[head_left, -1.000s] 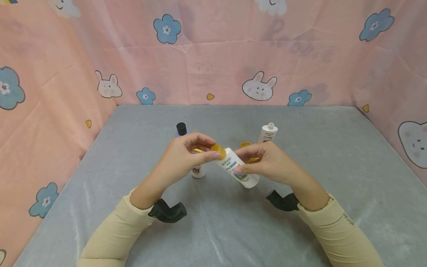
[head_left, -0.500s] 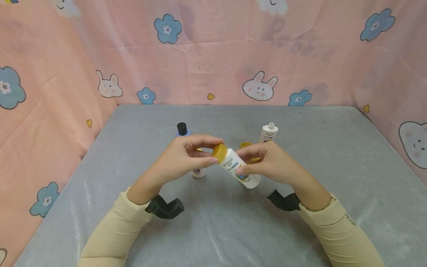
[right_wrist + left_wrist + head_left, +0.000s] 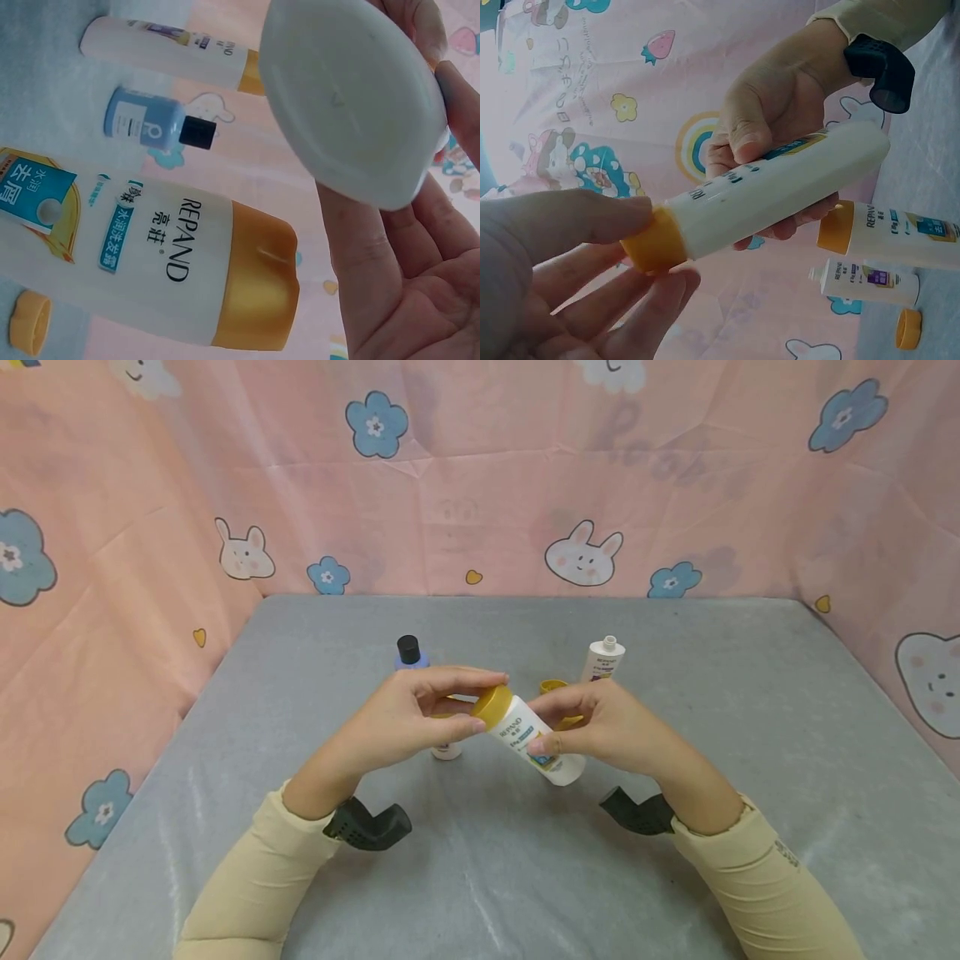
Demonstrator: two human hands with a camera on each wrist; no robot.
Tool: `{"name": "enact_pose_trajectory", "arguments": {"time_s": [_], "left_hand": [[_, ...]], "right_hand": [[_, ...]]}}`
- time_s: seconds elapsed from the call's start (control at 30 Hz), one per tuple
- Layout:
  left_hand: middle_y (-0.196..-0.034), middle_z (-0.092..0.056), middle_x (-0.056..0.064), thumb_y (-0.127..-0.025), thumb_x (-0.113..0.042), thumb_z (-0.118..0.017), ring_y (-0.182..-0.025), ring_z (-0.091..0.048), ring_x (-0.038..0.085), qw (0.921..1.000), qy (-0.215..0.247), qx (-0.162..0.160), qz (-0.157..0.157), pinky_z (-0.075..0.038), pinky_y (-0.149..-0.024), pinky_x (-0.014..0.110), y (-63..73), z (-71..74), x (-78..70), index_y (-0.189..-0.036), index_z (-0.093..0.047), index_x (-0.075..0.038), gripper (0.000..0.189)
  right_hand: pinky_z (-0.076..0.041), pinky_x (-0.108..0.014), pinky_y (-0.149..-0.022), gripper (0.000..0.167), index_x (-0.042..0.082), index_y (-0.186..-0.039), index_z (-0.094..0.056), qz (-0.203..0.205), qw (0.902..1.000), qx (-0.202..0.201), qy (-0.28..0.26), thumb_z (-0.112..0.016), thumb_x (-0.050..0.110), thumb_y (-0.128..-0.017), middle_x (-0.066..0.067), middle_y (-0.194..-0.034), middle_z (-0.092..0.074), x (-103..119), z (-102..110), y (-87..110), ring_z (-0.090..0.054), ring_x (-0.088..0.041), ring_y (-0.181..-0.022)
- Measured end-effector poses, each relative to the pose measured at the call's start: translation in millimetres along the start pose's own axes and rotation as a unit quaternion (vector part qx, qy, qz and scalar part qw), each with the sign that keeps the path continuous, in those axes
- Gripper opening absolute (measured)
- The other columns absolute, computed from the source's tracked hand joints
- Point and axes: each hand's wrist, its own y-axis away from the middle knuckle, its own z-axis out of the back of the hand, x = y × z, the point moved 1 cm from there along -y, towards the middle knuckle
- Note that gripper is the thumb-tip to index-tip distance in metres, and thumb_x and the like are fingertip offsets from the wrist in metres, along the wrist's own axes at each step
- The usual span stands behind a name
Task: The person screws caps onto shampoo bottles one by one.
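My left hand (image 3: 397,718) pinches the yellow cap (image 3: 492,707) of a white REPAND shampoo bottle (image 3: 517,728) between thumb and fingers. The bottle is tilted above the table, its cap up and to the left. My right hand (image 3: 611,728) grips its body, thumb on the label side. In the left wrist view the cap (image 3: 655,241) sits at the bottle's end, and the thumb and fingers (image 3: 592,223) touch it from opposite sides. The right wrist view shows the white base of the bottle (image 3: 352,97) close up. Whether the cap is fully seated, I cannot tell.
Behind the hands stand a blue bottle (image 3: 409,652) with a black cap, a white bottle (image 3: 447,752) partly hidden by the left hand, and an uncapped white bottle (image 3: 604,662). Another REPAND bottle (image 3: 150,247) has a yellow cap. A loose yellow cap (image 3: 30,322) lies on the table.
My left fingers have shifted on the cap and the left wrist has moved slightly left. The cap has turned, showing a broader side. The right hand and bottle have barely moved.
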Motion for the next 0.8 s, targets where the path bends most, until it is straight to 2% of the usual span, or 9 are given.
{"name": "enact_pose_trajectory", "arguments": {"time_s": [0.13,0.27,0.37,0.53,0.8], "left_hand": [[-0.139,-0.061,0.010,-0.087,-0.003,-0.074,-0.124,-0.062,0.023,0.9995,0.009,-0.021,0.020,-0.055,-0.100,0.032,-0.5,-1.1,-2.4,-0.137,-0.059,-0.006,0.052],[-0.125,-0.067,0.009,-0.085,-0.008,-0.077,-0.108,-0.069,0.022,0.9971,-0.001,-0.050,0.058,-0.059,-0.091,0.033,-0.2,-2.0,-4.2,-0.126,-0.065,-0.007,0.043],[-0.117,-0.070,0.007,-0.085,-0.012,-0.078,-0.097,-0.071,0.020,0.9957,-0.012,-0.058,0.071,-0.061,-0.083,0.033,-0.1,-2.2,-3.4,-0.120,-0.069,-0.010,0.036],[-0.115,-0.071,0.008,-0.086,-0.011,-0.077,-0.094,-0.071,0.021,0.9965,-0.015,-0.056,0.060,-0.061,-0.079,0.031,0.0,-2.3,-2.7,-0.119,-0.071,-0.009,0.034],[-0.120,-0.069,0.008,-0.087,-0.009,-0.075,-0.096,-0.072,0.020,0.9979,-0.022,-0.048,0.038,-0.061,-0.082,0.031,0.8,-2.7,-3.6,-0.121,-0.070,-0.007,0.034]], "right_hand": [[-0.060,-0.034,-0.074,0.033,0.001,-0.112,-0.073,0.000,1.0000,-0.001,-0.005,-0.081,0.011,-0.081,-0.013,-0.098,-0.075,-0.1,0.1,0.2,-0.070,-0.017,-0.081],[-0.060,-0.033,-0.073,0.033,0.002,-0.111,-0.074,0.002,1.0000,-0.003,-0.005,-0.082,0.012,-0.081,-0.012,-0.097,-0.075,-0.3,0.2,0.2,-0.070,-0.016,-0.081],[-0.060,-0.033,-0.072,0.033,0.003,-0.111,-0.074,0.003,1.0000,-0.002,-0.001,-0.082,0.013,-0.081,-0.011,-0.096,-0.075,-0.5,-0.1,-0.2,-0.070,-0.016,-0.080],[-0.060,-0.033,-0.072,0.033,0.003,-0.110,-0.074,-0.001,1.0000,-0.001,0.000,-0.082,0.013,-0.080,-0.010,-0.095,-0.075,-0.5,-0.5,-0.7,-0.069,-0.016,-0.079],[-0.060,-0.033,-0.073,0.033,0.002,-0.111,-0.073,-0.007,0.9999,0.007,-0.005,-0.081,0.012,-0.081,-0.012,-0.098,-0.075,-1.4,-1.0,-1.5,-0.070,-0.016,-0.081]]}}
